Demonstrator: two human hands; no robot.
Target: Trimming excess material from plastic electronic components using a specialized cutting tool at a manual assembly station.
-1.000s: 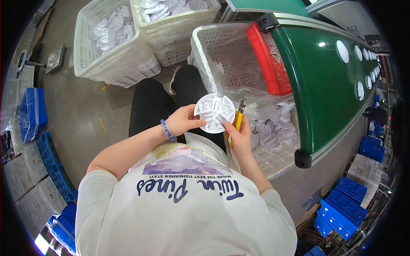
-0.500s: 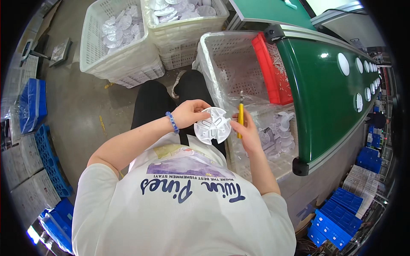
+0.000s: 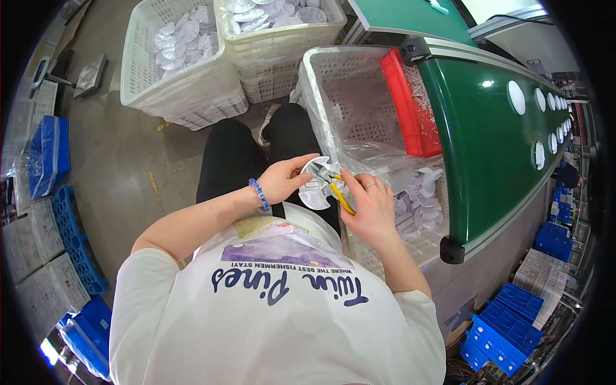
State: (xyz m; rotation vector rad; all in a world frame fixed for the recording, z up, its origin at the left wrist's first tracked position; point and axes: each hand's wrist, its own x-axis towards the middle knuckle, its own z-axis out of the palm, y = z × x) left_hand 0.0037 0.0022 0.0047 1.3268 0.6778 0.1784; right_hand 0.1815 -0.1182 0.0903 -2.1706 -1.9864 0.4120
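White short-sleeved T-shirt (image 3: 276, 333) with a purple landscape print and dark blue script lettering across the chest. Black trousers (image 3: 237, 160) over the knees. Blue beaded bracelet (image 3: 259, 194) on the left wrist. Thin ring (image 3: 370, 186) on one of the right fingers. Forearms bare.

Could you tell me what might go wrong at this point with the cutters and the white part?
The yellow-handled cutters in the right hand work close to the left hand fingers gripping the white plastic part, so a slip might nick them. The part is held over the lap, so trimmed bits may miss the lined crate.
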